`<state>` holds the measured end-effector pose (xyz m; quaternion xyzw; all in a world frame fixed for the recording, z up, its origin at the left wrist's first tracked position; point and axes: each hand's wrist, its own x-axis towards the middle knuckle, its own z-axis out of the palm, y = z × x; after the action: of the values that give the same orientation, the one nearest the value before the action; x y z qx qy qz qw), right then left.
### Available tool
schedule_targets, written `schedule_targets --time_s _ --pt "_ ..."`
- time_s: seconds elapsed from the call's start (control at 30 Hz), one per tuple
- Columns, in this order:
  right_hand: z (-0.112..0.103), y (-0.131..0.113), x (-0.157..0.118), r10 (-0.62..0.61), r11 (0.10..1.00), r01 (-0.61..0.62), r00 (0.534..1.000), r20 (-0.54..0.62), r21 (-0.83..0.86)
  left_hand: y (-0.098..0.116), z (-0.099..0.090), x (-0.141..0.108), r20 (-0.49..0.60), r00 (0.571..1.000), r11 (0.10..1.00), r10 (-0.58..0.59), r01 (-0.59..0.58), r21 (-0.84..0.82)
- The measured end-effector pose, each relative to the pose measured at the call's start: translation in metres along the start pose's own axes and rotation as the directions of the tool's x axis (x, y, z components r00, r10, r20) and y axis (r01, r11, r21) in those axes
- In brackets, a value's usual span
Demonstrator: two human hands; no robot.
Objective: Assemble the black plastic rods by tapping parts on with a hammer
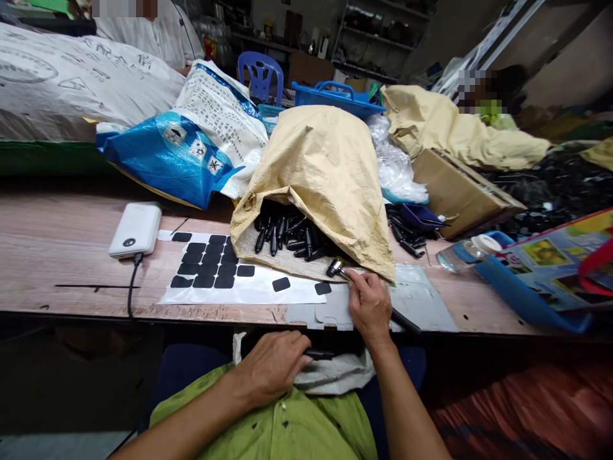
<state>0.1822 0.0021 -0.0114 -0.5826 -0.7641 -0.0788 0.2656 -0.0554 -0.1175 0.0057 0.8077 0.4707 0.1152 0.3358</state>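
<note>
My right hand (pixel 370 303) is closed around a small hammer (pixel 335 267). Its dark head points left in front of the bag's mouth, and the black handle sticks out below the hand to the right. Over my lap, my left hand (pixel 275 364) is closed on a black pen-shaped part (pixel 320 354), which juts out to the right. Many similar black parts (pixel 287 236) lie in the mouth of a tan bag (pixel 325 160). A grey metal plate (pixel 421 300) lies beneath the right hand. A white sack (pixel 330 377) is spread across my lap.
Black rounded patches (pixel 205 268) lie on a white sheet (pixel 249 294). Left of them stands a white power bank (pixel 136 230) with a cable. Behind is a blue-and-white sack (pixel 177 147). A clear bottle (pixel 467 253) and blue bin (pixel 527 294) stand right. Other people are beyond.
</note>
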Motion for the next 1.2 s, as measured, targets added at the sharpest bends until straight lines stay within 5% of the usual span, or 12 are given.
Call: schedule_targets --time_s 0.17,0.4,0.5,0.63,0.7,0.8,0.87,1.03,1.2 --pt "-0.002 -0.003 0.0 0.003 1.0 -0.003 1.0 0.004 0.004 -0.013 0.025 -0.001 0.167 0.929 0.944 -0.33 0.324 0.066" --pt "-0.003 -0.005 0.0 0.013 1.0 -0.013 1.0 0.006 0.006 -0.002 0.027 0.004 0.22 0.891 0.918 -0.396 0.378 0.122" --pt "-0.003 -0.005 0.0 0.015 1.0 -0.015 1.0 0.01 0.007 0.01 0.011 0.001 0.192 0.926 0.944 -0.326 0.307 0.121" --pt "-0.002 -0.004 0.0 0.01 1.0 -0.01 1.0 0.0 -0.001 0.01 -0.038 0.013 0.017 0.954 0.954 -0.299 0.299 0.021" --pt "-0.001 -0.003 0.0 0.006 1.0 -0.006 1.0 -0.006 -0.008 -0.001 -0.068 0.029 -0.179 0.905 0.919 -0.386 0.395 0.013" --pt "0.0 -0.003 -0.001 0.002 1.0 -0.002 1.0 -0.011 -0.009 -0.026 -0.105 0.058 -0.511 0.697 0.8 -0.503 0.599 0.031" --pt "0.0 -0.003 -0.001 0.003 1.0 -0.003 1.0 -0.018 -0.004 -0.041 -0.121 0.077 -0.582 0.606 0.736 -0.542 0.676 0.018" --pt "-0.001 -0.003 0.0 0.007 1.0 -0.007 1.0 -0.022 0.016 -0.06 -0.13 0.102 -0.516 0.594 0.682 -0.617 0.731 0.027" --pt "0.0 -0.003 0.0 0.015 1.0 -0.015 1.0 -0.016 0.017 -0.052 -0.126 0.086 -0.587 0.535 0.687 -0.607 0.725 -0.049"
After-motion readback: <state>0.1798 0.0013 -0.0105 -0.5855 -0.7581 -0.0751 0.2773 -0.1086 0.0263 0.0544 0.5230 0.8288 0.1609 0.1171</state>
